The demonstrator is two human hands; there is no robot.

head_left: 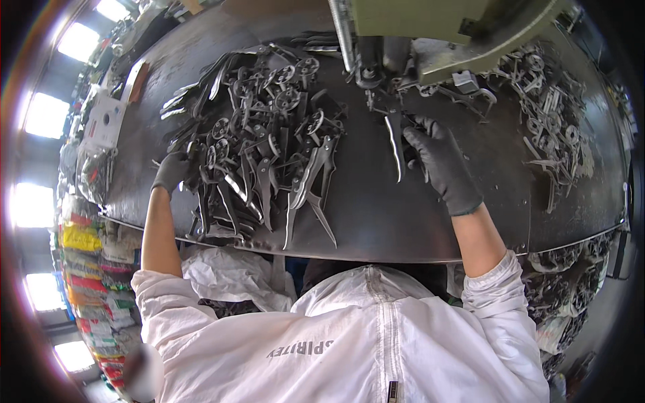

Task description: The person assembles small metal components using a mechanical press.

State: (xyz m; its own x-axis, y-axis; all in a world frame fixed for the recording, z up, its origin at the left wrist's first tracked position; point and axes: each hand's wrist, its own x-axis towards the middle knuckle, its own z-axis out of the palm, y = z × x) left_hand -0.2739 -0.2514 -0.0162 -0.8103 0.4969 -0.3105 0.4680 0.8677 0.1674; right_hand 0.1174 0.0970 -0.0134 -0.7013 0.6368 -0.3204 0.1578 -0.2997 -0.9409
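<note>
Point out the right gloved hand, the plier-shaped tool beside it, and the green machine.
Right gloved hand (440, 160): head view, back of the hand.
Plier-shaped tool (395, 140): head view, its bright-edged handle.
Green machine (416, 20): head view, its flat casing.

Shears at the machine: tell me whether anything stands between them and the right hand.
Nothing visible does: the right hand is right beside the shears, though actual contact is unclear. The machine is beyond both, and the pile lies left of the shears, on the side away from that hand.
</note>
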